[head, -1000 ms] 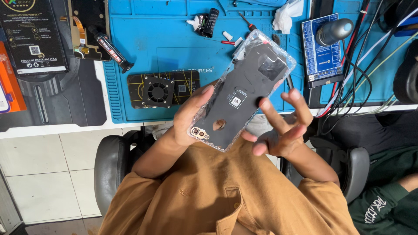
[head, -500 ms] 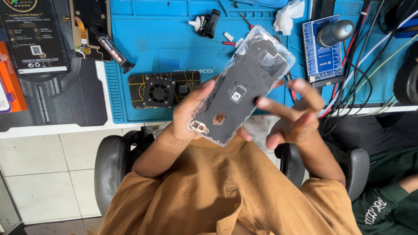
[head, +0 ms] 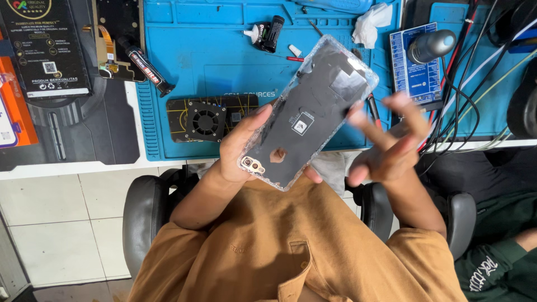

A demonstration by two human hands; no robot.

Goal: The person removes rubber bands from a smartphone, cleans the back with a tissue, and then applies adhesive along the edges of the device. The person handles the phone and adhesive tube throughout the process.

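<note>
One phone back cover (head: 309, 120), dark inside with a clear rim, is held up over the near edge of the surface (head: 72, 168); its long axis runs on a diagonal, the camera-cutout end low and toward the person's left hand (head: 246, 148), the other end pointing up and away toward the right, over the blue work mat (head: 224, 50); the left grip is clamped on the cover's lower end, thumb across one long edge and fingers behind; the right hand (head: 389, 148) hovers just beside the cover's right edge, blurred, its fingers spread apart and holding nothing, and whether a fingertip touches the cover cannot be told; on the mat lie one small black fan board (head: 207, 120), one dark glue tube (head: 146, 66), one small black bottle (head: 273, 33) and one crumpled white tissue (head: 370, 25); a bundle of cables (head: 470, 95) trails at the right.
</note>
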